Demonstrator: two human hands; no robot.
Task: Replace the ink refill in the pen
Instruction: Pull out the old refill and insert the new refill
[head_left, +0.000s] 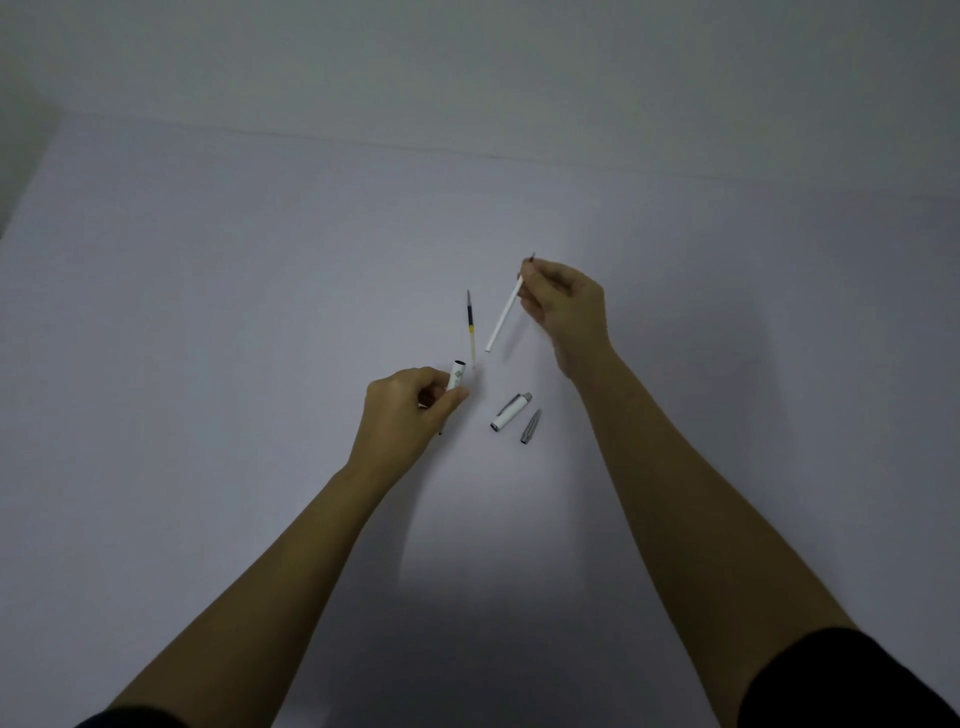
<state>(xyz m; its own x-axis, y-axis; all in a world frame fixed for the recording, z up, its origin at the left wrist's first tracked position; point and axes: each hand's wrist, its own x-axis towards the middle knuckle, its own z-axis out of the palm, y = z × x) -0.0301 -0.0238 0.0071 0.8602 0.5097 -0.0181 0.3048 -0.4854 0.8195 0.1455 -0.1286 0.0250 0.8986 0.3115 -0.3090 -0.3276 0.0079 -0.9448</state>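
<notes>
My right hand (566, 306) pinches a thin white refill (503, 316) near its dark tip, above the table; its free end slants down to the left. My left hand (410, 410) grips a white pen barrel (457, 375), whose open dark end points up and to the right. A second refill (470, 325), with a dark front part, a yellow band and a clear tail, lies flat on the table between my hands. Below it lie a white cap with a metal clip (510, 412) and a grey cone-shaped tip piece (531, 426), side by side.
Everything rests on a plain pale tabletop (260, 338) that reaches a light wall (467, 62) at the back. Both my bare forearms stretch in from the bottom, with dark sleeves at the frame's lower corners.
</notes>
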